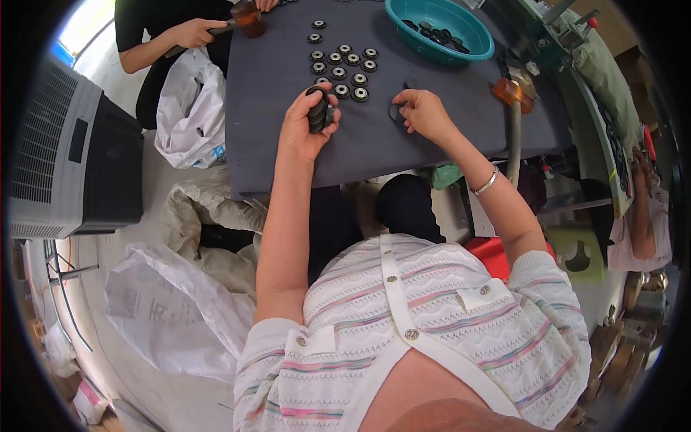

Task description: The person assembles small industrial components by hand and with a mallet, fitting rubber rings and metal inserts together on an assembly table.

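A vented grey machine [50,144] stands left of a white sack [188,115]. At the dark table [266,137], the left hand [299,131] clasps stacked black discs [315,117]; the right hand [426,115] pinches a dark disc [395,112], near a teal basin [475,36] of loose black pieces [443,37].

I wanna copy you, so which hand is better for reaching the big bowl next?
Probably the right hand: it is nearer the teal bowl, with just one dark disc visible at its fingertips. The left hand is farther away and holds several black discs.
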`<state>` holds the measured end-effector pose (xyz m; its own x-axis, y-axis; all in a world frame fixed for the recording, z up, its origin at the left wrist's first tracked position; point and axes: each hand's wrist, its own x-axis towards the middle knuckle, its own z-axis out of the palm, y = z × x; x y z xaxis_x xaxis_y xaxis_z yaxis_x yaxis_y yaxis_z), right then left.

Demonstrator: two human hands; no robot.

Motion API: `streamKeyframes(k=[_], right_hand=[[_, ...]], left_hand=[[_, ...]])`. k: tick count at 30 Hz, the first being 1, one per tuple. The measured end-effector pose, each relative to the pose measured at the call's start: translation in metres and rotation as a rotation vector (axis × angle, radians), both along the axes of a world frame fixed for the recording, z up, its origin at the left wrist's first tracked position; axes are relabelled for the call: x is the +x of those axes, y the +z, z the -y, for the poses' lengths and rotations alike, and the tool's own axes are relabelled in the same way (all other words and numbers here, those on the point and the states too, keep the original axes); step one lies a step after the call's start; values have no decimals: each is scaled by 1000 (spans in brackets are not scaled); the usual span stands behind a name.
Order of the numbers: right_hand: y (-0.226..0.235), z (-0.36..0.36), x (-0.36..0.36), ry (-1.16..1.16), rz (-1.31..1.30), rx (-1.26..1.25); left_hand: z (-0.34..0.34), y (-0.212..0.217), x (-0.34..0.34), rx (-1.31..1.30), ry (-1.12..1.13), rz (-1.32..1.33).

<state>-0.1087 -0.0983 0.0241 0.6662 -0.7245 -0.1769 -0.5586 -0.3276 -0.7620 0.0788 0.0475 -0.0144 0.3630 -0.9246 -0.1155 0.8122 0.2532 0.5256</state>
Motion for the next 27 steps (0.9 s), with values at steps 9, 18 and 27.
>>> streamKeyframes(k=[9,18,27], right_hand=[[10,3,2,411,-125,-588],[12,8,60,522,-118,-575],[19,7,69,577,-136,-638]], left_hand=[[2,-1,0,-20,-14,-16],[0,0,0,-40,-1,-8],[1,5,0,-28,0,-13]])
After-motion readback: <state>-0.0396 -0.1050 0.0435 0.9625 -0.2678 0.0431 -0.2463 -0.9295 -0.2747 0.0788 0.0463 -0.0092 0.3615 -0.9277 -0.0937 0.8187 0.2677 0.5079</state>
